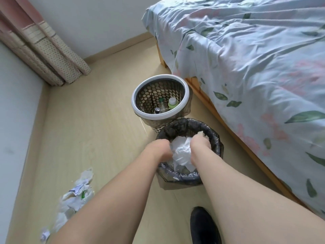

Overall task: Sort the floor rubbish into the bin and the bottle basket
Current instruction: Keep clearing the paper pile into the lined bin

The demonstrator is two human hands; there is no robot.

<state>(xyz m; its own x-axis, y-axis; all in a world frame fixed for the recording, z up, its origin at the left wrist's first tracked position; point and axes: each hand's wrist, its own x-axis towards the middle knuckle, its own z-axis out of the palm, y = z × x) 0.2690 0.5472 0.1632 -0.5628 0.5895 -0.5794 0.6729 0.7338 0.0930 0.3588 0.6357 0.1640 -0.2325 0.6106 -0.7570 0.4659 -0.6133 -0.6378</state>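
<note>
While both of your hands are down in the bin (213, 136), you are pushing a big wad of white paper (181, 152) into it. Your left hand (161, 149) is on the left side of the wad and your right hand (200, 144) is on the right side, so the paper sits right between them. The fingers of both hands go down past the wad and are hidden, so you cannot tell if they are spread or curled round it.

The bin has a black bag in it and stands on the floor near the bed (255, 67). Just behind it stands the bottle basket (140, 92), with a few bottles (171, 103) standing up inside.

More rubbish is waiting. A pile of paper scraps (77, 192) lies on the floor, well apart from the bin, down on your left side. Something green peeks out of the pile, but it is too small to tell what it is. Your left hand is on that side, so it is probably the one to reach for the pile. Your black shoe (204, 226) is near the bin.
</note>
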